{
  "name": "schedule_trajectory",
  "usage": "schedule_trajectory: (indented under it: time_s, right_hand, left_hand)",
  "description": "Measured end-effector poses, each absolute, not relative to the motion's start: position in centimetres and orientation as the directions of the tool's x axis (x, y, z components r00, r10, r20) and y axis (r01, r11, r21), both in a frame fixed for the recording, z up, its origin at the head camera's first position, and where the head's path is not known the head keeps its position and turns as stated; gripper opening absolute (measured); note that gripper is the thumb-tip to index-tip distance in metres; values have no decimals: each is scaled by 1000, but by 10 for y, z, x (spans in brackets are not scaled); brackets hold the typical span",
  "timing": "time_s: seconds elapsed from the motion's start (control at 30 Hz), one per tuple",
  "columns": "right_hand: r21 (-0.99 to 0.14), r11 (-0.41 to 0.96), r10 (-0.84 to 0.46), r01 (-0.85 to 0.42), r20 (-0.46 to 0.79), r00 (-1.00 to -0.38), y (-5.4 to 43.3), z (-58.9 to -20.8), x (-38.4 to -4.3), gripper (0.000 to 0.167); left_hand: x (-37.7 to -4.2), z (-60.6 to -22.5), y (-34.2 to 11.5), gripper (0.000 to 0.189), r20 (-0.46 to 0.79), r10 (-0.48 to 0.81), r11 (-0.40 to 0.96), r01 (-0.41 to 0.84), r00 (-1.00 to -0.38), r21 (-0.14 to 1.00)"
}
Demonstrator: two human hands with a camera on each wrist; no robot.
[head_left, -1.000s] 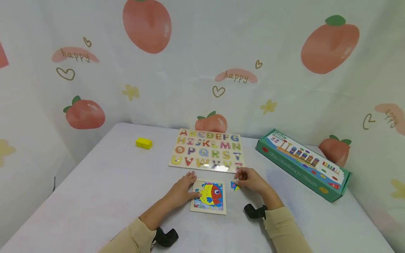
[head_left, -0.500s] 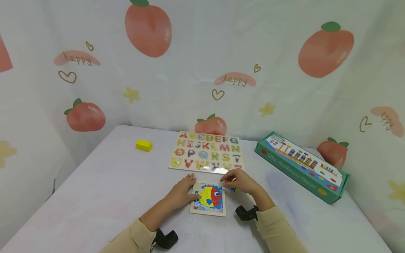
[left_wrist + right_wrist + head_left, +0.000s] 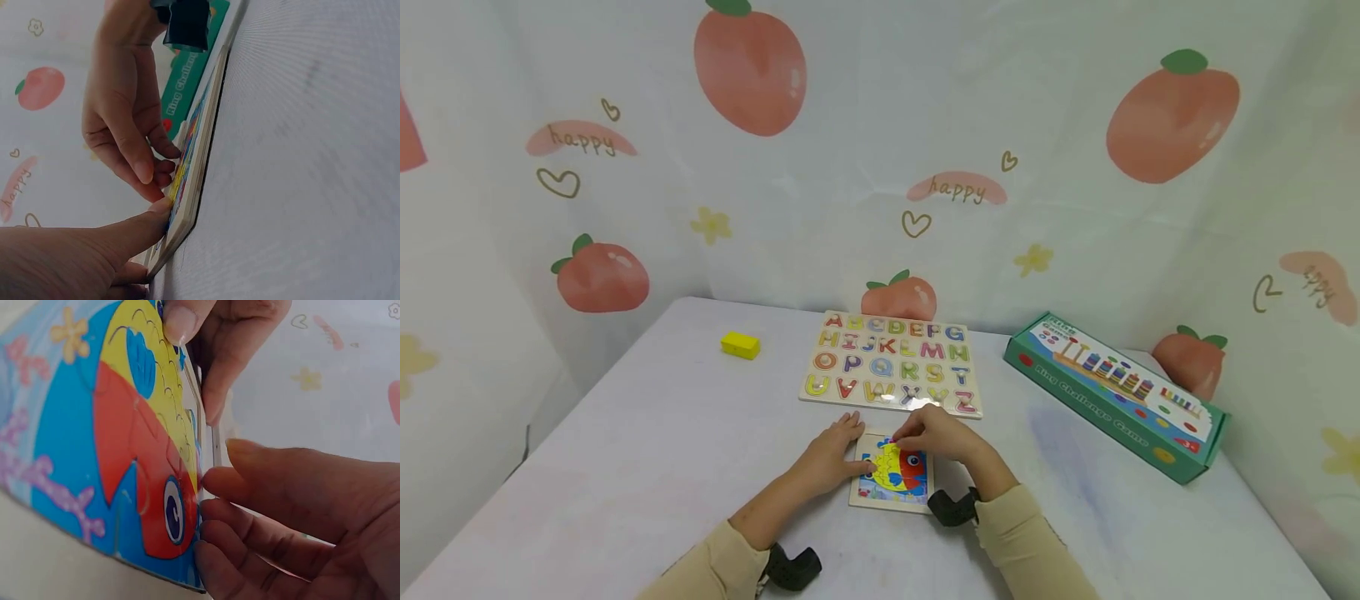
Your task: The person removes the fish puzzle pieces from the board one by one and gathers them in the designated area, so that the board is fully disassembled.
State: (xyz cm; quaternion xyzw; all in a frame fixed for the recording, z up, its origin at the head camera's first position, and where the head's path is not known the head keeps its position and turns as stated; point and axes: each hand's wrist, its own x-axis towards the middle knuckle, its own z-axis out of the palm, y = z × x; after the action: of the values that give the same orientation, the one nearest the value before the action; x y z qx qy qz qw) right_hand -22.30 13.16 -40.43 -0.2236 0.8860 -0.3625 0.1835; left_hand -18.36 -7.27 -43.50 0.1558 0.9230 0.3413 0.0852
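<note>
A small wooden-framed fish jigsaw puzzle (image 3: 912,475) lies flat near the front of the table. My left hand (image 3: 831,454) holds its left edge, thumb on the yellow body and fingers along the frame outside. At the puzzle's upper edge is my right hand (image 3: 943,433), its fingertips touching the picture; I see no loose piece between them. In the right wrist view, the right hand (image 3: 312,512) has its thumb slightly apart from the fish puzzle (image 3: 122,450). The left wrist view shows both hands meeting over the puzzle (image 3: 187,181).
Behind the puzzle lies a wooden alphabet board (image 3: 887,358) with knobbed letters. A green Ring Challenge Game box (image 3: 1112,396) sits at the back right, angled. Toward the back left is a yellow block (image 3: 741,345). A fruit-printed white curtain (image 3: 820,158) hangs behind the table.
My right hand has moved left from beside a loose blue-and-yellow puzzle piece to the puzzle's upper edge. That piece is now out of sight. My left hand has stayed in place.
</note>
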Motion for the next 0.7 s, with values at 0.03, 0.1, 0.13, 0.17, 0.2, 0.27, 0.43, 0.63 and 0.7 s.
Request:
schedule_trajectory:
  time_s: [0.03,0.1,0.13,0.17,0.2,0.27,0.43,0.63,0.7]
  right_hand:
    - [-722,639,-527,-265,-160,-835,131,-404,-223,15]
    - [-717,645,-516,-265,-152,-843,130,-405,-222,14]
    - [-715,647,-509,-265,-146,-848,129,-405,-222,13]
    - [-712,651,-501,-262,-143,-854,128,-405,-221,13]
    - [-711,654,-492,-258,-142,-859,128,-406,-221,14]
    - [-714,656,-478,-245,-142,-867,126,-407,-220,17]
    - [-725,657,-452,-209,-156,-878,122,-407,-217,22]
    - [-717,670,-440,-193,-174,-881,121,-408,-217,22]
    - [-713,672,-445,-202,-171,-879,121,-408,-217,22]
  left_hand:
    - [-184,-435,-73,68,-49,347,718,232,-937,657]
    - [-184,-435,-73,68,-48,348,718,233,-936,656]
    - [-184,-435,-73,69,-48,348,718,233,-936,656]
    - [-184,-435,-73,69,-49,349,718,233,-936,656]
    - [-184,-435,-73,69,-49,349,718,234,-936,655]
    - [-184,-435,-73,69,-47,347,718,233,-937,656]
    - [-185,-434,-73,68,-40,346,716,236,-937,657]
    - [-185,-434,-73,68,-43,348,715,235,-937,658]
    - [-185,-434,-73,68,-46,347,712,231,-937,663]
